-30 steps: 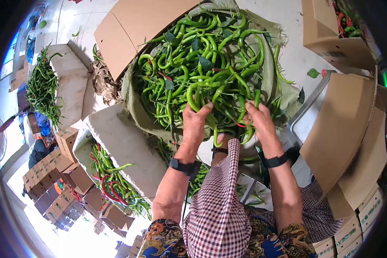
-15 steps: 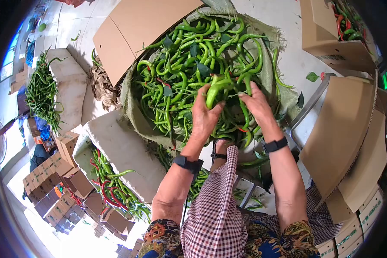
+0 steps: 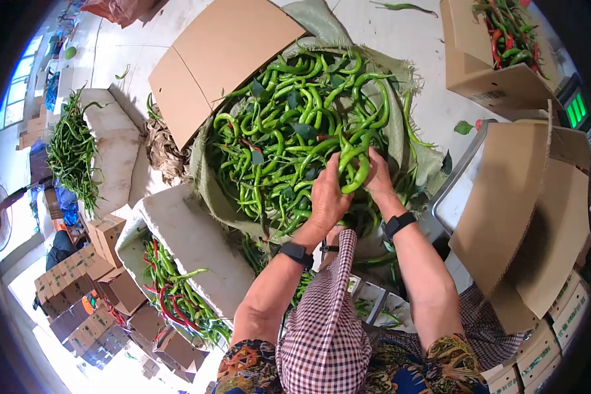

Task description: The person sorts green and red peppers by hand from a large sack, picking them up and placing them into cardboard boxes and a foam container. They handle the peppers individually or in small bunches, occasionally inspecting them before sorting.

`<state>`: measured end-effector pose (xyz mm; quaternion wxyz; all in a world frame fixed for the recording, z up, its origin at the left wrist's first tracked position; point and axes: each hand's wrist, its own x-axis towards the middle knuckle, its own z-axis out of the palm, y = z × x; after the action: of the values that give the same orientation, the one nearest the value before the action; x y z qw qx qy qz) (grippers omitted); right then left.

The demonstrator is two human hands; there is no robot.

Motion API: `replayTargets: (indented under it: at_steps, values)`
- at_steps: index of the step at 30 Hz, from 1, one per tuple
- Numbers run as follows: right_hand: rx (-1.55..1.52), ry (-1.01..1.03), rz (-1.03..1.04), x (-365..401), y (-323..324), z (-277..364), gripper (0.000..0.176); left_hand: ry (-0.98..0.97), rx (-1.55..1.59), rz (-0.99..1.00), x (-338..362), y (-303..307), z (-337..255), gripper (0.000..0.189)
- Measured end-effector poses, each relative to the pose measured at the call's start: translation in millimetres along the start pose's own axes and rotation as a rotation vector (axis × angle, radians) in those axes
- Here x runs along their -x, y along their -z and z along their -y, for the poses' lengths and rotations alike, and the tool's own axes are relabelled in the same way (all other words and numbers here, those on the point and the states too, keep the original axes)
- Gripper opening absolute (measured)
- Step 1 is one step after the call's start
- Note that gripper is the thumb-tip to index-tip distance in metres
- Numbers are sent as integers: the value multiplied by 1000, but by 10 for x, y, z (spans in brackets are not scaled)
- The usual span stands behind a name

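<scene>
A small bunch of green peppers (image 3: 357,176) is being held up over the near part of the open sack (image 3: 202,187), in which a heap of peppers (image 3: 302,111) is lying. From its left side the bunch is being clasped by the left hand (image 3: 330,197), the thumb and fingers being bent around it. From the other side it is being supported by the right hand (image 3: 377,176); these fingers are being partly covered by the peppers, so how tightly they are closed cannot be told. The step in hand, it is judged, is a handful being gathered between both hands. For the next move, a steady grip from both sides is probably being called for, because the curved peppers are pointing in different directions and single ones could be lost.
</scene>
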<state>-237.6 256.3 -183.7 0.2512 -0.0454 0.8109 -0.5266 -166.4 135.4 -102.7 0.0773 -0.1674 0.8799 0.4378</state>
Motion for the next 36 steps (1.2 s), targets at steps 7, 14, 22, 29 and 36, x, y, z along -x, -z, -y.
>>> replayTargets:
  at_steps: [7,14,22,29,36]
  values:
    - [-1116,-4,240,255,192,454,35,-111,321,-21,142,401,-316,58]
    - [-1235,-20,326,663,878,1577,37,99,1304,-199,294,1645,-930,41]
    - [-1335,189,439,1364,1233,2217,49,21,1569,39,833,2295,-1775,37]
    - [-1153,196,385,2092,1498,2610,42,-7,1226,-31,1593,2377,-2430,38]
    - [-491,235,220,2951,1731,2711,36,29,1312,53,2120,2016,-2637,38]
